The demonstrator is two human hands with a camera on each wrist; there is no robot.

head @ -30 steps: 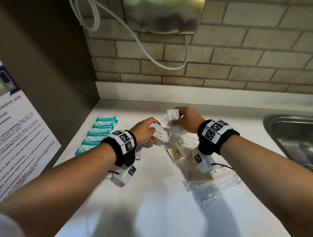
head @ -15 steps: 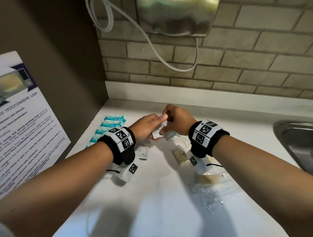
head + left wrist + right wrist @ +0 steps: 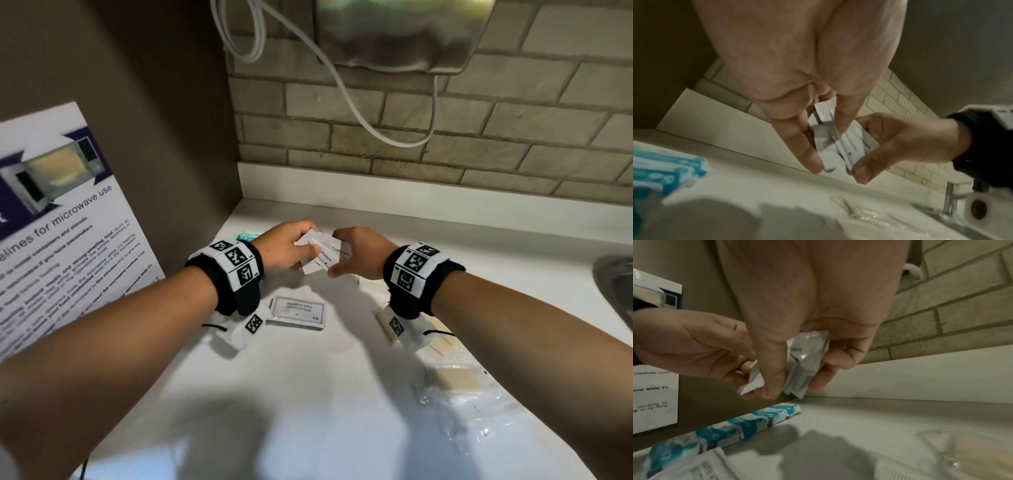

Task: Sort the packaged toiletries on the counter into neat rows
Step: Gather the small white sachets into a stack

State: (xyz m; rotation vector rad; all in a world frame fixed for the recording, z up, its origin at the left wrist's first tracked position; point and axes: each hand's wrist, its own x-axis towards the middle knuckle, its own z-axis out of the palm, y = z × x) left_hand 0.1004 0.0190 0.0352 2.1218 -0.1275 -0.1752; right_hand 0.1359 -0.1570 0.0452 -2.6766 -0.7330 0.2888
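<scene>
Above the white counter (image 3: 308, 394), the left hand (image 3: 286, 248) and right hand (image 3: 363, 255) both pinch a fanned bunch of toothpaste sachets (image 3: 323, 255), whose slick, loosely overlapped packets could slip free and scatter.

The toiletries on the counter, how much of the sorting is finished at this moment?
Done: the blue-and-white packets lie in a row along the left wall, and shampoo sachets sit stacked near it. In hand: left hand and right hand together hold several white toothpaste sachets above the counter. Left: those sachets, and the loose clear-wrapped items on the right.
</scene>
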